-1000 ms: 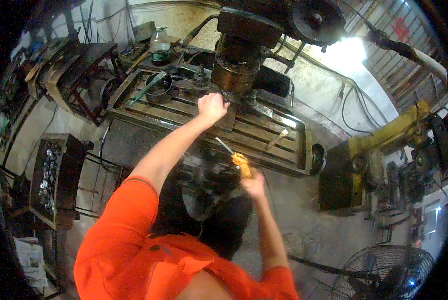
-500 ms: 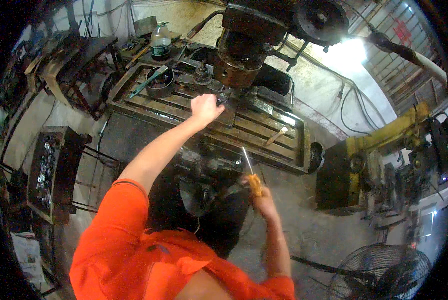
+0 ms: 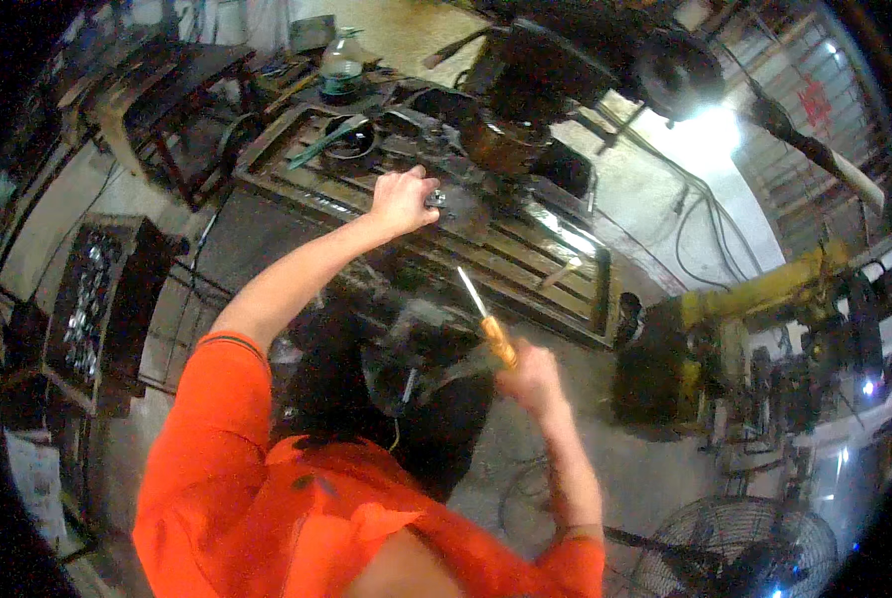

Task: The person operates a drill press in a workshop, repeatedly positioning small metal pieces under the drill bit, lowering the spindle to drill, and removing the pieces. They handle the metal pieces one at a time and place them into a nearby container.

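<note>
Far left, low and well apart from the left hand: a dark box, with many loose shiny metal pieces inside. Whether these are worked or unworked cannot be told.

Beyond the left hand, to its left: a clear bottle of dark greenish liquid. Nearer to that hand, a round pot stands on the slotted counter, a green-handled brush lying across it.

Left hand: over the counter, fingers curled around a small metal part, which shows at the thumb side. Whether the part touches the counter is unclear.

Just beyond and right of the left hand: the machine's spindle head, apart from the part.

Right hand: nearer the body, wrapped around the handle of a yellow-handled tool. Its slim shaft points up and left, tip clear of the part. The hands are well apart.

Beyond the right hand: a pale brush on the counter. Far right of that hand, a yellow machine.

Progress, as judged: the part is in hand and away from the spindle head; neither part nor tool is set down. Count completed: cannot tell.
</note>
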Available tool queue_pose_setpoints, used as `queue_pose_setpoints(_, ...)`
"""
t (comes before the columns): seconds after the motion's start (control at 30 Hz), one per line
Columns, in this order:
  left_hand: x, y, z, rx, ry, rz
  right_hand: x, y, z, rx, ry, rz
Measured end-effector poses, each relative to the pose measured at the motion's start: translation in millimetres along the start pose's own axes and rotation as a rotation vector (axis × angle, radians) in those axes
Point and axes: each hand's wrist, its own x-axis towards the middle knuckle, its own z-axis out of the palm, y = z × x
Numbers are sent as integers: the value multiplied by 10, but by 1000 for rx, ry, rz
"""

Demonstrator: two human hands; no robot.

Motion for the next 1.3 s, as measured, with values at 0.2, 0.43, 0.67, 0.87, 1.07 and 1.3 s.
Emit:
queue_pose_setpoints(0.2, -767, -609, -779, 102, -127, -2, 443, -849, -37, -198, 52, -285)
queue_pose_setpoints(0.43, -1547, -1271, -1194, 201, -354, 13, 731, -1874, 316, -124, -291, -344)
queue_pose_setpoints(0.67, -1626, -1225, -1499, 100, -442, -7, 670, -1736, 293, 61, -377, -173)
queue_pose_setpoints(0.87, -1441, -1224, -1055, -518, -253, -368, 1044, -190, -154, -430, 59, -296)
queue_pose_setpoints(1.07, -891, -646, -816, -1034, -437, -640, 1510, 302, 2, -296, 253, -90)
queue_pose_setpoints(1.3, -496, -360, -644, -1029, -453, -518, 1168, 113, -115, -86, 140, -359)
